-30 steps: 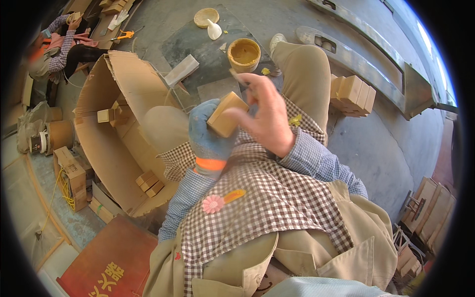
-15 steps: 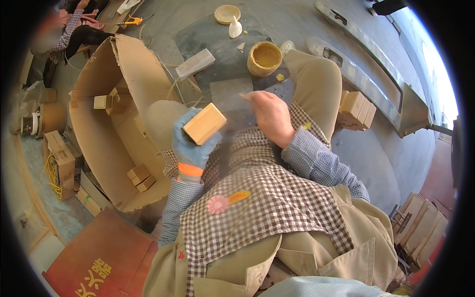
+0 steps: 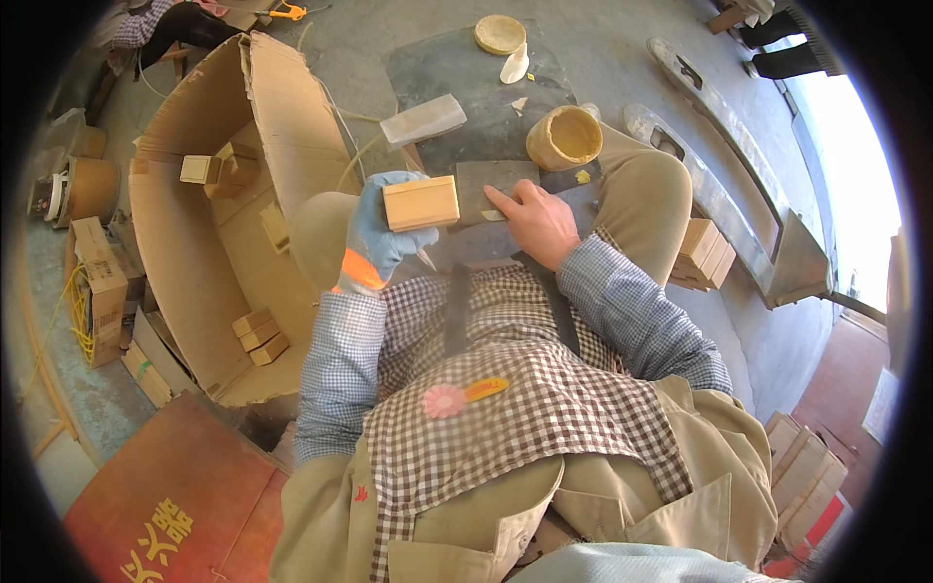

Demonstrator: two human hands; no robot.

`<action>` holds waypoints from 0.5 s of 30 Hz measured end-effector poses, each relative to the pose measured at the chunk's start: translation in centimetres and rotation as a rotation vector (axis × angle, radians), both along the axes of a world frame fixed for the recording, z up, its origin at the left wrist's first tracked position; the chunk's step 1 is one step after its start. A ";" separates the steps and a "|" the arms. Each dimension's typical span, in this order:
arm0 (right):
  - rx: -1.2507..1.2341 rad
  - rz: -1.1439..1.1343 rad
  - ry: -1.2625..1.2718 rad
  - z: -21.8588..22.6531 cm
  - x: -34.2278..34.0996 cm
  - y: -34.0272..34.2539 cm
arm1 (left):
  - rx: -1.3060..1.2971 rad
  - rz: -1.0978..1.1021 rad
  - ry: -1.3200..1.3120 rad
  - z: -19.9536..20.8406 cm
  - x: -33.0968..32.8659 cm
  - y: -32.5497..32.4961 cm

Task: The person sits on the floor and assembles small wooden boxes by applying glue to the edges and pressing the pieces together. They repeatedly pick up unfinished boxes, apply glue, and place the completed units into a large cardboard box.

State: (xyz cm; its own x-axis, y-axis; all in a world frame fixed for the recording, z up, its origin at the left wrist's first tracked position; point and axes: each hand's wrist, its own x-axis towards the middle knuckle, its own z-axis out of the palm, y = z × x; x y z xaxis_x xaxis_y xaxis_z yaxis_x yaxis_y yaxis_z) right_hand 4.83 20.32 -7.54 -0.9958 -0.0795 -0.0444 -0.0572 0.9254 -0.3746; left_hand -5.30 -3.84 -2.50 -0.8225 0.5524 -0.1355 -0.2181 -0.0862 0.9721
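My left hand [image 3: 374,233], in a blue-grey glove with an orange cuff, is closed around a small pale wooden box [image 3: 421,203] with a thin seam near its upper edge. A pale pointed thing [image 3: 426,259] shows just under the gloved fingers; I cannot make out its kind. My bare right hand [image 3: 540,225] is low over a grey board [image 3: 471,180] between my knees. Its index finger reaches forward, the other fingers are curled, and a small pale flat piece [image 3: 494,216] shows at its fingertips.
To the left stands a large open carton [image 3: 301,136] with several wooden boxes [image 3: 259,335] inside. Ahead are a tub of yellowish paste [image 3: 564,139], a shallow round dish [image 3: 501,35], a white scoop-like thing [image 3: 514,64] and a grey block [image 3: 424,120]. Metal forks [image 3: 719,126] and stacked wooden boxes [image 3: 704,255] are at right.
My right hand has lowered toward the grey board, its index finger now stretched forward. The left hand has risen slightly and turned the wooden box more level. The whole view has shifted.
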 end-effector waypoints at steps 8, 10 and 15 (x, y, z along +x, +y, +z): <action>-0.063 0.005 0.001 0.6 0.5 0.4 | 0.152 -0.154 0.041 -3.9 -2.4 1.1; -0.085 0.034 0.026 1.1 0.9 0.8 | 0.187 -0.194 0.103 -4.5 -2.7 1.0; -0.240 -0.158 -0.025 5.8 3.6 1.9 | 0.156 -0.266 0.086 -4.8 -3.3 1.1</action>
State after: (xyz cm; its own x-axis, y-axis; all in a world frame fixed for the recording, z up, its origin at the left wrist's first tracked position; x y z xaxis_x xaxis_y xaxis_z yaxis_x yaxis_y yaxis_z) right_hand 8.40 22.18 -1.78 -0.9956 0.0651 -0.0681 0.0927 0.8067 -0.5836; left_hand -8.58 -2.74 -7.33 -0.6512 0.7583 0.0318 -0.1705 -0.1869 0.9675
